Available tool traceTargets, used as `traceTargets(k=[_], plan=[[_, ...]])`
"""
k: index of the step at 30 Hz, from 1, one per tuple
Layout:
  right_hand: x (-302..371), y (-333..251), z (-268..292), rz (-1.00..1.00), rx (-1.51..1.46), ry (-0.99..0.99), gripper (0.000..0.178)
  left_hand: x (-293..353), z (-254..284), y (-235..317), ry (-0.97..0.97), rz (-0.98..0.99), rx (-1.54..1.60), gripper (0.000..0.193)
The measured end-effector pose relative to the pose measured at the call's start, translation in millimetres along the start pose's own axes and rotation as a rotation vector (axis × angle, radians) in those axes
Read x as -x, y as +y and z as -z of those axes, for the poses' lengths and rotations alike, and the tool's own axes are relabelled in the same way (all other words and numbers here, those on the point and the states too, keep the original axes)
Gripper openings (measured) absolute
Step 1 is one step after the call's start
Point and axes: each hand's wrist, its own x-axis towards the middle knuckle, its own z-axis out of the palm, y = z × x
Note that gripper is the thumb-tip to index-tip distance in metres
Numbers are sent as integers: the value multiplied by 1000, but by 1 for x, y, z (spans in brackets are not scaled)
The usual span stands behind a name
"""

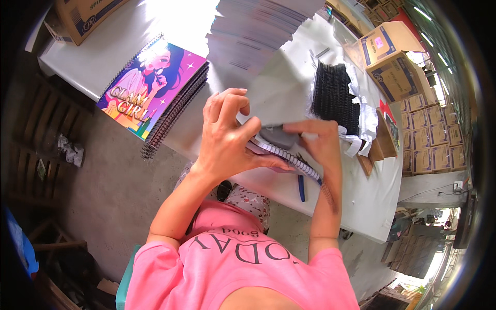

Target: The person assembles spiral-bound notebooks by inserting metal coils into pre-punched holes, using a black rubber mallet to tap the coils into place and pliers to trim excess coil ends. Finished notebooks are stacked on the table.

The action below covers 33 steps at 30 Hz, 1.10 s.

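Above the near edge of the table, my left hand (225,137) is closed around a notebook (281,153), with its fingers curled over the top and the thumb underneath. The notebook is tilted, and its punched edge with a row of spiral loops faces me. My right hand (321,142) is closed at the notebook's other end, index finger bent over a dark grey surface (279,135); its fingertips are partly hidden and slightly blurred. A loose tail of the dark coil (328,199) trails over my right forearm. Below the notebook, a blue-handled tool (301,188) lies on the table.
On the white table (361,201), a stack of spiral notebooks with a purple illustrated cover (150,88) stands left. Stacked sheets (253,36) lie at the back. Black coils (336,98) in white wrapping sit right, near an open carton (395,64). Another carton (85,18) is far left.
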Motion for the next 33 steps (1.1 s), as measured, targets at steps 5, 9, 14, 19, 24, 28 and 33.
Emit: traceTargets(k=[5,9,14,19,24,28,33], plan=[[-10,0,-8,60,-73,0,22,-2,-2,-3,26,-6,26,64],[-17,-4,-8,-179,-73,139,16,-2,-2,-4,27,103,54,67],[-18,0,2,-167,-184,153,6,-2,2,-3,-7,194,103,68],[-13,14,-9,-6,-97,48,18,5,-7,-14,101,101,186,66],[-13,12,-14,49,-95,46,27,12,-5,-13,80,216,283,65],[-16,4,-14,-230,86,79,28,11,-1,-16,65,181,319,74],[-25,-1,-25,-78,172,-87,21,18,-7,-25,24,408,554,89]])
